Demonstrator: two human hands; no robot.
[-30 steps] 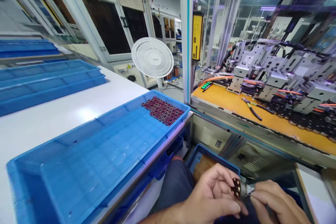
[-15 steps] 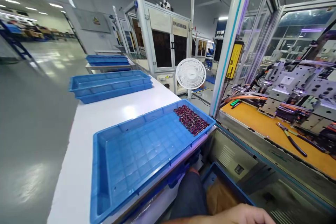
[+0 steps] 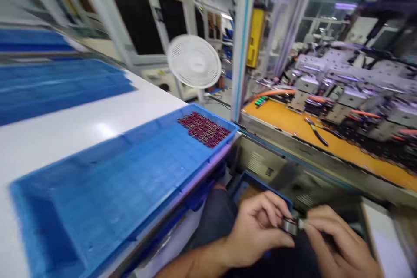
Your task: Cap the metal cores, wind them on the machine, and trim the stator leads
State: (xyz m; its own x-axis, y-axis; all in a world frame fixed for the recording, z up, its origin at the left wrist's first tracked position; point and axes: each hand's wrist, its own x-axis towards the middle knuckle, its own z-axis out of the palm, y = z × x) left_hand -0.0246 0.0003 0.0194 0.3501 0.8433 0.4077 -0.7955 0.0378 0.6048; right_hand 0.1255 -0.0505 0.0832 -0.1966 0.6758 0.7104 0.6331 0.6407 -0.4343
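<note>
My left hand (image 3: 252,232) is closed above my lap, its thumb and fingers round a small round metal part (image 3: 289,226) with a dark, copper-toned top. Close against the part's right side, my right hand (image 3: 339,241) is closed in a pinch. A small whitish piece (image 3: 301,224) shows at its fingertips, too blurred to name. To the left lies a long blue tray (image 3: 130,173), with many small dark red pieces (image 3: 206,129) packed at its far right end.
More blue trays (image 3: 65,82) sit at the table's far left. A white fan (image 3: 194,61) stands behind the table. At right is a machine with an orange bench top (image 3: 283,124), where pliers (image 3: 316,131) lie. Below it, a blue bin (image 3: 243,182) stands beside my leg.
My view has swung right and down. Both hands are now in sight with the metal part between them; before, only part of one hand showed at the bottom edge.
</note>
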